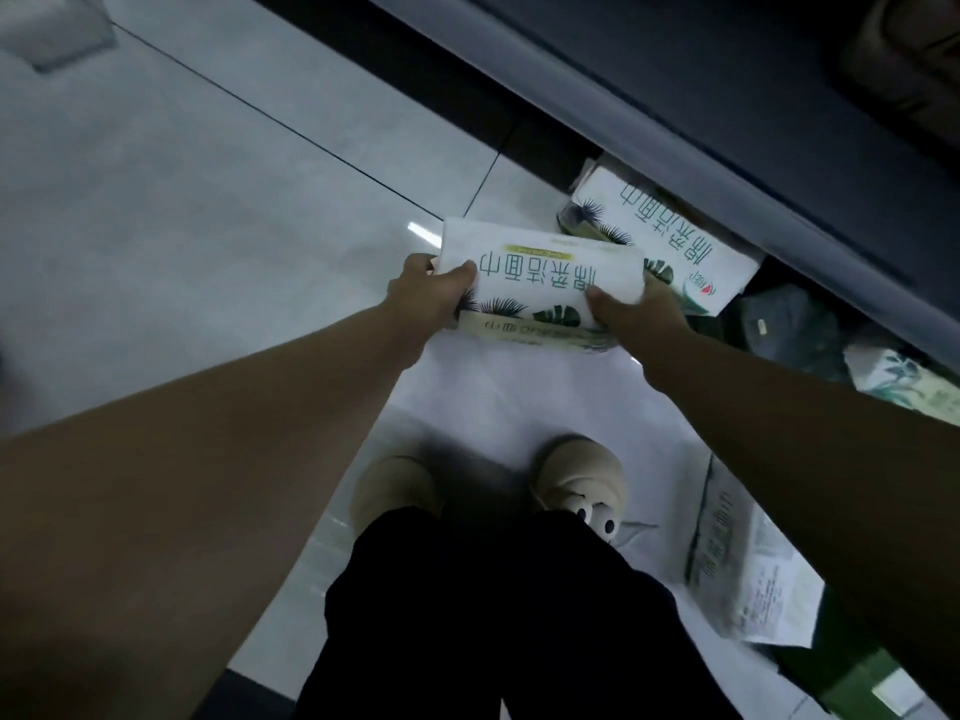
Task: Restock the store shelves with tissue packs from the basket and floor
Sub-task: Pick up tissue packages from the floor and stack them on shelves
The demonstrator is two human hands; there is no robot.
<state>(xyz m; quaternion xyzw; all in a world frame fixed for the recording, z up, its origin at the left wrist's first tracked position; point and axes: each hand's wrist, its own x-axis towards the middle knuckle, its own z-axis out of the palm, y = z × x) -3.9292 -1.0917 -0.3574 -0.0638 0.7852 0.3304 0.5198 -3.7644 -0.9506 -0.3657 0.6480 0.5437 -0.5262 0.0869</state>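
Bare floor tile (182, 210) lies open to your left. Your left hand (428, 293) grips the tissue pack (540, 278) at its left end and your right hand (641, 314) grips its right end. The pack is just beside the dark shelf edge (675, 127), overlapping a second pack (670, 236).

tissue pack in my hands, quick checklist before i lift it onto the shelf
1. Left hand grips the held pack, thumb on top: ok.
2. Right hand grips its other end: ok.
3. Printed face up: ok.
4. Free slot on the shelf: cannot tell, only its dark edge shows.
5. Floor around the feet: not ok, a second pack lies at the shelf base and a third pack beside the right slipper.
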